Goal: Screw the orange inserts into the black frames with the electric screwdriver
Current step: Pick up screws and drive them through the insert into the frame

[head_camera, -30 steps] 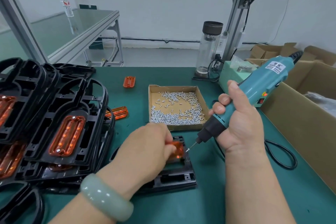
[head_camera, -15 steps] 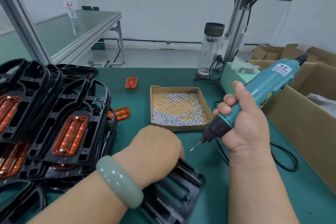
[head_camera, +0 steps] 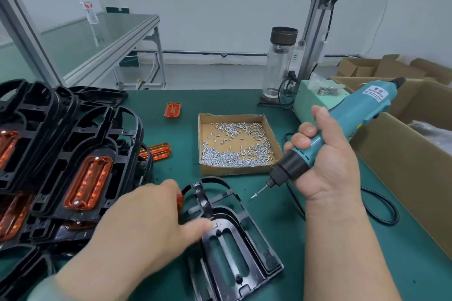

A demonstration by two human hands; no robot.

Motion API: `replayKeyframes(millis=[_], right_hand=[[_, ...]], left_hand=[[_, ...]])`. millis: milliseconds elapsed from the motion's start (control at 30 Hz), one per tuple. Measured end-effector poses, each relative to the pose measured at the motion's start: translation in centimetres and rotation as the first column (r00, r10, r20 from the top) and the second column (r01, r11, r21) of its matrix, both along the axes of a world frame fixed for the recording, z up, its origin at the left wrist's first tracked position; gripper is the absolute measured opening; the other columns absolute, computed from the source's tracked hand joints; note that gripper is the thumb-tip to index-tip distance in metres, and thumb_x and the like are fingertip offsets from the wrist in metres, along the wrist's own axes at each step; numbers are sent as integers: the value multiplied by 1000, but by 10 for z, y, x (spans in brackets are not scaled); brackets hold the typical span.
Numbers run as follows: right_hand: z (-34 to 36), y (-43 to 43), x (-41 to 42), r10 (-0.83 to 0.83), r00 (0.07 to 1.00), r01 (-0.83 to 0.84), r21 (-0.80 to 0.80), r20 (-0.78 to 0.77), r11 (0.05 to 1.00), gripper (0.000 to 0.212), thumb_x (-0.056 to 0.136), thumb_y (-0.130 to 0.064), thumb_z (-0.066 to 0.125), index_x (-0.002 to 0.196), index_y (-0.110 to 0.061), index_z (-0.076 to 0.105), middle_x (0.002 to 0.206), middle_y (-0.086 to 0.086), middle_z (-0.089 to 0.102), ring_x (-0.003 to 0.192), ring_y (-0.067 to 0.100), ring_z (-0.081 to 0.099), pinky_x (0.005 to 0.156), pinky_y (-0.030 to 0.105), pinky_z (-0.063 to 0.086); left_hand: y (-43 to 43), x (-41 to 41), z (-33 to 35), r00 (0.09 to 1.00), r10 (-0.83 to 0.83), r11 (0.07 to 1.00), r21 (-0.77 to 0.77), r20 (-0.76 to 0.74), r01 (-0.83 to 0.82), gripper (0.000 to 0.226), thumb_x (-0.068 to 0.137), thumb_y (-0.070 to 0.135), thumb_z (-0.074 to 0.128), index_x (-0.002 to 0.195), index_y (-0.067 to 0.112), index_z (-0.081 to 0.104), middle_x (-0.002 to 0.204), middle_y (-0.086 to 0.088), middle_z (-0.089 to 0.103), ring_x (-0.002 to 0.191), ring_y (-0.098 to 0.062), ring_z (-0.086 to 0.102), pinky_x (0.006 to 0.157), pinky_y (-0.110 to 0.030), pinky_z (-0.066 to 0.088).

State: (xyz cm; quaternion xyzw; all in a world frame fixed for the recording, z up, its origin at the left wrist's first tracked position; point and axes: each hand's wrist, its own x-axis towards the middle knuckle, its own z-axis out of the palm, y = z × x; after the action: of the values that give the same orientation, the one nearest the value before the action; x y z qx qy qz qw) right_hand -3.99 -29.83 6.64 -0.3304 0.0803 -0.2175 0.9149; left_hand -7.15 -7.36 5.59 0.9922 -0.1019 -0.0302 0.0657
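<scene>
A black frame (head_camera: pixel 232 254) lies on the green mat in front of me, slotted side up. My left hand (head_camera: pixel 146 222), blurred, grips its left edge with the thumb lying on top; a sliver of orange insert (head_camera: pixel 180 200) shows at the fingertips. My right hand (head_camera: pixel 325 164) holds the teal electric screwdriver (head_camera: pixel 362 107) tilted, its bit tip (head_camera: pixel 255 194) carrying a screw just above the mat, right of the frame's far end. Two loose orange inserts (head_camera: pixel 172 109) (head_camera: pixel 156 151) lie farther back.
A cardboard tray of screws (head_camera: pixel 203 144) sits behind the frame. Stacked black frames with orange inserts fitted (head_camera: pixel 73 154) fill the left. A glass bottle (head_camera: pixel 281 63), a teal power unit (head_camera: pixel 308 100), open cardboard boxes (head_camera: pixel 403 168) and the tool's black cable (head_camera: pixel 384 210) are on the right.
My left hand has turned the black frame over and swung it round, so it lies slotted side up. The screwdriver has stayed lifted, with almost no shift.
</scene>
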Motion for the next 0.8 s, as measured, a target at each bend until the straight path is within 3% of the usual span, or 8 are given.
replayKeyframes(millis=[67,167,267,367,433,567,700,800], right_hand=[[-1,1,1,10,1000,-10,-9,-6,1000,9,95,-27,57,91,-22,50,55,-9,45,40,4,40,49,17,40],[-1,1,0,19,1000,-20,-15,-2,1000,9,94,-27,58,92,-22,50,55,-9,44,40,4,40,48,17,40],[0,-1,-1,26,1000,-26,-23,17,999,10,91,-27,58,92,-21,50,56,-9,44,40,4,40,48,17,41],[1,-2,-1,34,999,-33,-29,30,999,13,87,-28,60,93,-21,50,56,-9,44,40,4,40,47,17,41],[0,-3,-1,38,999,-37,-21,33,999,20,79,-29,63,93,-21,50,56,-9,44,40,4,41,47,17,42],[-1,-3,1,38,999,-38,-8,29,999,25,75,-30,64,94,-21,51,55,-9,45,40,4,41,47,18,42],[-3,0,2,52,999,-52,-7,11,999,25,75,-31,65,93,-22,50,55,-9,45,40,4,40,48,17,41],[-4,0,2,49,999,-49,-11,-3,999,19,83,-30,63,94,-22,50,55,-9,45,41,3,40,49,18,41]], left_hand=[[-9,-3,-1,999,-11,996,83,-39,15,71,57,84,51,105,34,38,93,11,58,87,-15,60,69,-28,48],[-31,7,-3,991,-73,994,92,113,63,42,78,48,59,110,31,38,101,5,62,93,-22,62,68,-32,44],[-48,31,-8,975,-167,981,-76,144,179,35,86,15,52,116,30,43,111,2,62,100,-26,59,77,-34,47],[-56,44,-7,962,-272,921,-280,36,271,40,94,14,47,129,31,42,127,3,55,113,-21,53,92,-26,40],[-52,45,-4,967,-249,868,-458,-60,195,38,96,13,39,129,33,44,124,2,49,108,-18,54,88,-19,39],[-34,40,-3,988,-83,722,-692,-133,-32,31,93,9,47,107,35,55,82,5,69,70,-5,65,67,-22,54],[-28,33,-4,976,-28,544,-822,-217,-167,31,87,7,63,112,25,65,86,9,73,69,0,67,54,-12,48],[-27,30,-3,961,-49,444,-867,-274,-225,29,88,8,63,111,25,68,82,7,74,69,-8,70,56,-16,50]])
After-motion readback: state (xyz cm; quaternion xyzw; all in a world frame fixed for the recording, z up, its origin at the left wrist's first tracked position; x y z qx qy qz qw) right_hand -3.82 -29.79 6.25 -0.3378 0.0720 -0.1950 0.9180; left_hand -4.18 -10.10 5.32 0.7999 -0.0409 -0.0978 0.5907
